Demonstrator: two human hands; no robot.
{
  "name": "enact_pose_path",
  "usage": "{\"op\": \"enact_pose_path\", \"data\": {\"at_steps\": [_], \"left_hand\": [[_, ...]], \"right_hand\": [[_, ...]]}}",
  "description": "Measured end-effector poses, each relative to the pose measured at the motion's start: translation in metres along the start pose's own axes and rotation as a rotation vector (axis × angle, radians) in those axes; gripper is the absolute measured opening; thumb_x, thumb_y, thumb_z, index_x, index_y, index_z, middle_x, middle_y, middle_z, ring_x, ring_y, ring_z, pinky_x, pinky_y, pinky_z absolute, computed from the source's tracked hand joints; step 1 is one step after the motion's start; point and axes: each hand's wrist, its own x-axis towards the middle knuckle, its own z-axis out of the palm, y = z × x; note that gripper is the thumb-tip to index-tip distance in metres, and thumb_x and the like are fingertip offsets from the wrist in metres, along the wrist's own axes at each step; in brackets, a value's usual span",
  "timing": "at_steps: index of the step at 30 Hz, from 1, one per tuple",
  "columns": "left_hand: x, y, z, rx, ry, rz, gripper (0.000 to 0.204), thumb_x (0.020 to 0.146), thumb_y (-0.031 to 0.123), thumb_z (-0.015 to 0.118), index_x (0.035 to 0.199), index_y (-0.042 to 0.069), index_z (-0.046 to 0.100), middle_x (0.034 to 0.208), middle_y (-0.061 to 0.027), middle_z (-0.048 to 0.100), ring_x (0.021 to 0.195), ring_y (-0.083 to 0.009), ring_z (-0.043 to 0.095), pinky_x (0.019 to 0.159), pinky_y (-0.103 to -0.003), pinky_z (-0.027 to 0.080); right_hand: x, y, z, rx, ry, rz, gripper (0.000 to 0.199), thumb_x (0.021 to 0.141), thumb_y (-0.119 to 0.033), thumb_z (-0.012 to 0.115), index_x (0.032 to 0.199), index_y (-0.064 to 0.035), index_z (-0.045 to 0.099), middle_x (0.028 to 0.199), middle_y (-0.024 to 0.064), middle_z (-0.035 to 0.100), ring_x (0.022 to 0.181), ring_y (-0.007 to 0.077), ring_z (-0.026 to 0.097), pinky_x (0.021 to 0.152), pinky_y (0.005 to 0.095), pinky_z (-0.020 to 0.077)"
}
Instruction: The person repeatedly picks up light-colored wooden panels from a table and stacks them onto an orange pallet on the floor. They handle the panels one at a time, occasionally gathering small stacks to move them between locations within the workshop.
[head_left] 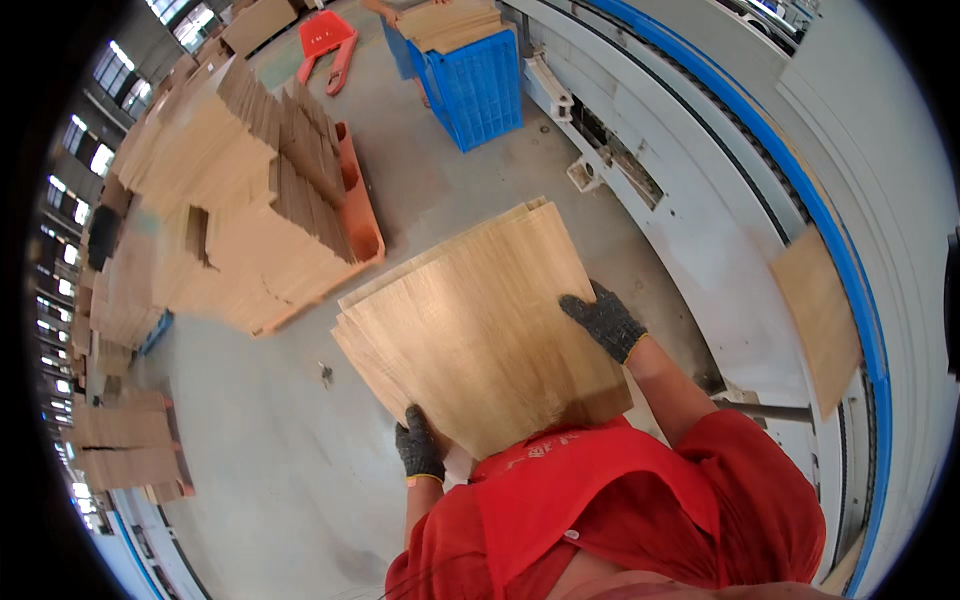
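Between my two gloved hands I hold a small stack of wood-grain boards point(480, 330) in front of my red apron. Their edges are slightly out of line, so lower boards stick out at the far and left sides. My left hand point(420, 446), in a dark grey glove, grips the near left edge, its thumb on top. At the right edge my right hand point(605, 318), gloved the same way, has its thumb over the top face. The other fingers of both hands are partly hidden under or beside the boards.
A machine with a blue-edged conveyor point(868, 300) runs along my right, a wood-grain panel point(820, 318) lying on it. Ahead stands a blue plastic crate point(478, 92) bearing boards, another person's hand beside it. Tall board stacks point(240, 220) on an orange pallet point(362, 215) and a red pallet jack point(325, 40) stand left.
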Motion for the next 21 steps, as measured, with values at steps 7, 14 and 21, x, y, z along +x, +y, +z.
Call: {"op": "enact_pose_path", "data": {"at_steps": [7, 14, 21], "left_hand": [[0.083, 0.043, 0.044, 0.036, 0.049, 0.030, 0.057, 0.087, 0.039, 0.063, 0.122, -0.004, 0.049, 0.110, -0.0156, 0.061, 0.093, -0.0245, 0.061, 0.079, -0.035, 0.051], [0.133, 0.081, 0.107, 0.038, 0.152, 0.055, 0.055, 0.087, 0.040, 0.062, 0.118, -0.005, 0.052, 0.107, -0.0164, 0.062, 0.092, -0.0239, 0.060, 0.080, -0.036, 0.049], [0.188, 0.100, 0.138, 0.071, 0.168, 0.039, 0.055, 0.088, 0.038, 0.060, 0.120, -0.005, 0.051, 0.109, -0.0153, 0.062, 0.094, -0.0230, 0.059, 0.082, -0.035, 0.048]], "right_hand": [[0.089, -0.033, 0.004, 0.008, 0.018, -0.020, 0.060, 0.086, -0.032, 0.065, 0.135, -0.0030, 0.044, 0.120, 0.0128, 0.060, 0.110, 0.0189, 0.056, 0.094, 0.0324, 0.0433], [0.191, -0.082, -0.012, 0.061, -0.095, -0.009, 0.059, 0.086, -0.033, 0.065, 0.132, -0.0012, 0.046, 0.119, 0.0133, 0.061, 0.108, 0.0208, 0.057, 0.092, 0.0335, 0.0441], [0.280, -0.086, -0.012, -0.047, -0.117, -0.067, 0.059, 0.086, -0.033, 0.065, 0.132, -0.0013, 0.046, 0.119, 0.0137, 0.061, 0.108, 0.0205, 0.056, 0.092, 0.0341, 0.0446]]}}
